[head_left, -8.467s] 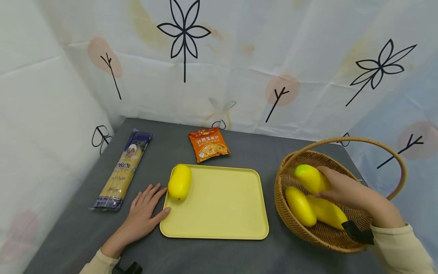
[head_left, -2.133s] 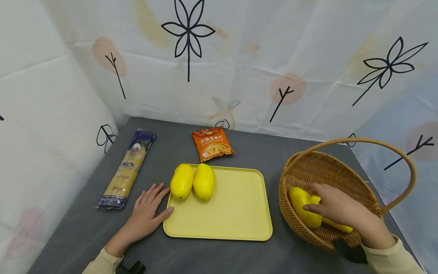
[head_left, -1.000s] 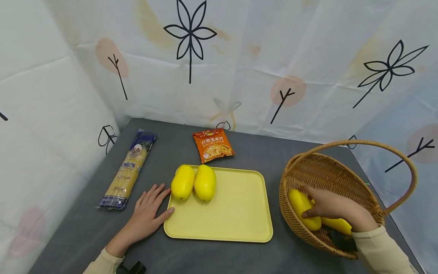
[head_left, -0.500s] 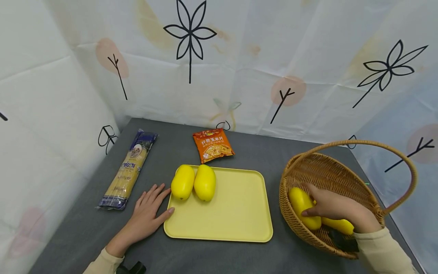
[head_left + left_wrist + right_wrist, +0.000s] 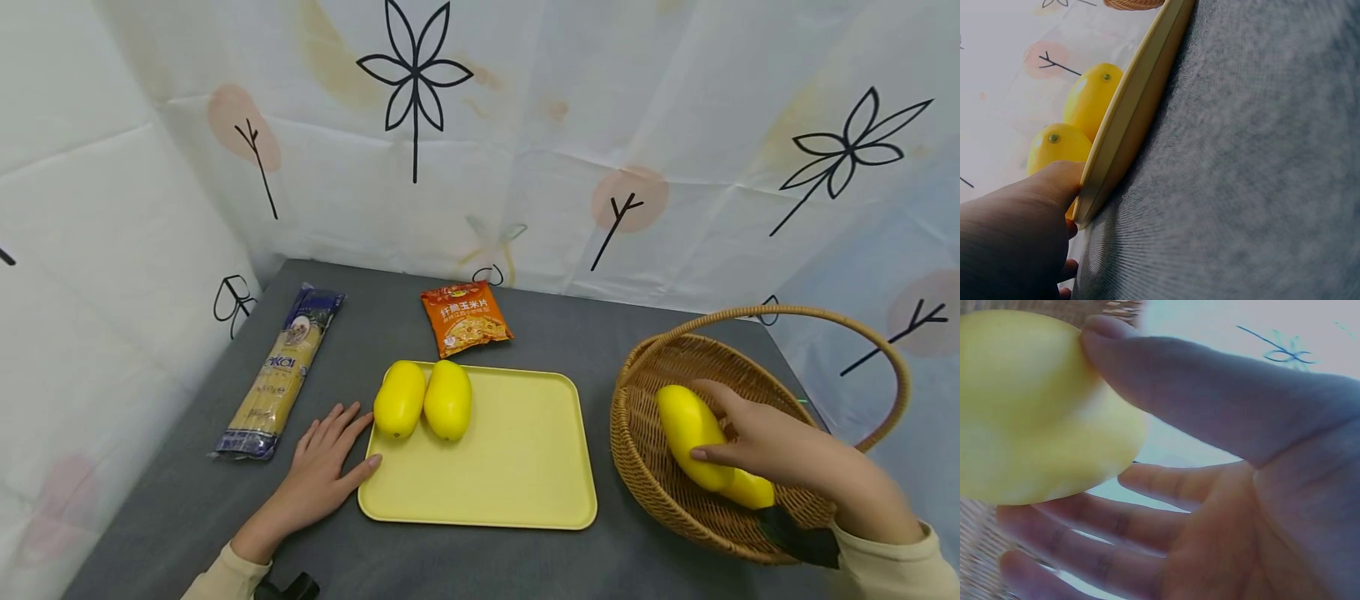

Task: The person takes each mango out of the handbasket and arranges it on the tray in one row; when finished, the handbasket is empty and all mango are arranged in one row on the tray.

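Yellow fruit (image 5: 690, 433) gripped between thumb and bent fingers of right hand (image 5: 761, 437), inside wicker basket (image 5: 637, 454). One second fruit (image 5: 752, 490) partly hidden by it. Basket spanned by one handle (image 5: 825, 311); held fruit separated from yellow tray (image 5: 517, 450) by basket wall. Tray edge touched by left hand (image 5: 318, 471), fingers spread, nothing grasped. Two tray fruits (image 5: 448, 400) set side by side. Beyond, on counter (image 5: 480, 562): one orange snack bag (image 5: 467, 318), one pasta packet (image 5: 277, 375).

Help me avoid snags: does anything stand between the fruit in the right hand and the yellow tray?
Yes, the tray-side rim of the basket: the right hand holds the fruit within it, so the rim lies between. Past that, nothing visible blocks the way to the yellow tray.
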`<action>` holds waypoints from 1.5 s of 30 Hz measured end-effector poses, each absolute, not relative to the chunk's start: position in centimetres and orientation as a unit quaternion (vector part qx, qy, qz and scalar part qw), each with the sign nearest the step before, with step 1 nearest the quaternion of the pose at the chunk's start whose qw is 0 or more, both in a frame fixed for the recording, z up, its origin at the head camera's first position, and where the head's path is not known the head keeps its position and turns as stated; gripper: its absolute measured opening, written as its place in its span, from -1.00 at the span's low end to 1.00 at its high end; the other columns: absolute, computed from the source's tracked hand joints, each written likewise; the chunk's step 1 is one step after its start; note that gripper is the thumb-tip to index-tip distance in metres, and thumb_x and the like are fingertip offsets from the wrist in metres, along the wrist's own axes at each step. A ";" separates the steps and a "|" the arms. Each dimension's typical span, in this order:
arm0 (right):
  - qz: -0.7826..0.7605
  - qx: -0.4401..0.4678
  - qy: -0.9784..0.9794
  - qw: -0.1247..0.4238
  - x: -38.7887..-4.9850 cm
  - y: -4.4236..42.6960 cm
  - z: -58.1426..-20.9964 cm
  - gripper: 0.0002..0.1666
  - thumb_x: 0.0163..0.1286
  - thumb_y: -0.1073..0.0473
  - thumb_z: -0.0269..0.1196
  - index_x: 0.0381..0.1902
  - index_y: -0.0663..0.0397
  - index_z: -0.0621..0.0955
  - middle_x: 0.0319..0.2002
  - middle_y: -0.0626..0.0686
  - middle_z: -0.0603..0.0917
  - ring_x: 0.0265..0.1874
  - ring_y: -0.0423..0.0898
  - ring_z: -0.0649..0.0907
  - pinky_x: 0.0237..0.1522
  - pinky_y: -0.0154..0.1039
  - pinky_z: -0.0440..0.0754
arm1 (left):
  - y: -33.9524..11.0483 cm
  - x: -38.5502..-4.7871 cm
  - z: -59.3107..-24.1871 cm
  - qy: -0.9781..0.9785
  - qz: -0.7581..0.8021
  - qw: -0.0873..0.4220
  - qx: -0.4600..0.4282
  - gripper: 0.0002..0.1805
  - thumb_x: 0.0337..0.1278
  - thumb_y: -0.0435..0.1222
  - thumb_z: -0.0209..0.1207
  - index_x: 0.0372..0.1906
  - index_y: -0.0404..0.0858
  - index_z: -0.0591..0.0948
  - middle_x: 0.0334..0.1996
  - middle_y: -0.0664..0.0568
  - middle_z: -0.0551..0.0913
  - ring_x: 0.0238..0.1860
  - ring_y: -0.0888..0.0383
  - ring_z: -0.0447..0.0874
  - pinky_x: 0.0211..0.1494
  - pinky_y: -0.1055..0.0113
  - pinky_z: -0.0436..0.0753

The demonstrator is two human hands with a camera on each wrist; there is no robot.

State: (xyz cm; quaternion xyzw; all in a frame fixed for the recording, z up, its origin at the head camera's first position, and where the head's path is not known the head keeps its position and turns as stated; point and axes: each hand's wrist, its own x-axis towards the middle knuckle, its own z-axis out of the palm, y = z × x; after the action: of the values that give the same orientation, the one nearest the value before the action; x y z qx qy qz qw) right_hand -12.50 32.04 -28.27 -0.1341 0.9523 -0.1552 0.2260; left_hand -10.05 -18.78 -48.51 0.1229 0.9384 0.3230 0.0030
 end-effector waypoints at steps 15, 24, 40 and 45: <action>-0.171 -0.161 0.969 0.081 -8.7 27.4 -25.9 0.01 0.22 -0.18 0.32 0.44 0.05 0.10 0.23 0.24 0.40 -0.08 0.05 0.63 -0.27 -0.13 0.69 | -18.8 -10.0 -48.4 0.937 0.325 -0.001 0.130 -0.29 0.29 0.09 0.08 0.42 -0.17 0.28 0.45 -0.21 0.13 0.48 -0.26 -0.13 0.39 -0.27 -0.18; -0.254 -0.194 0.945 0.064 -7.9 22.4 -26.7 -0.15 0.29 -0.22 0.23 0.39 -0.10 0.14 0.12 0.05 0.51 -0.09 -0.12 0.64 -0.31 -0.33 0.65 | -18.8 -10.1 -48.4 0.937 0.324 0.000 0.129 -0.29 0.29 0.09 0.08 0.42 -0.16 0.28 0.45 -0.21 0.13 0.48 -0.26 -0.13 0.38 -0.27 -0.17; -0.312 -0.161 0.936 0.033 -9.4 16.1 -33.0 -0.17 0.20 -0.03 0.38 0.32 0.01 0.27 0.10 0.05 0.56 -0.13 -0.12 0.65 -0.33 -0.36 0.61 | -18.8 -10.1 -48.5 0.938 0.324 0.001 0.126 -0.29 0.27 0.08 0.10 0.42 -0.17 0.29 0.45 -0.20 0.13 0.48 -0.25 -0.12 0.39 -0.26 -0.18; -0.379 -0.126 0.912 0.088 -10.8 15.3 -35.3 -0.20 0.24 -0.02 0.35 0.35 -0.01 0.26 0.11 0.15 0.56 -0.13 -0.05 0.67 -0.28 -0.29 0.65 | -18.8 -10.0 -48.4 0.938 0.324 0.000 0.127 -0.28 0.27 0.09 0.10 0.42 -0.16 0.29 0.45 -0.20 0.13 0.48 -0.25 -0.12 0.39 -0.26 -0.18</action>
State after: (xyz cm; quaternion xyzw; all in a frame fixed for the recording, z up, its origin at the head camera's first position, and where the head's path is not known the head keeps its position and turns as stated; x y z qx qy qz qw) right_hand -10.82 15.30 -35.34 -0.1263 0.9123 -0.3794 0.0882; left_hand -10.05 -18.81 -48.45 0.1270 0.9376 0.3236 -0.0004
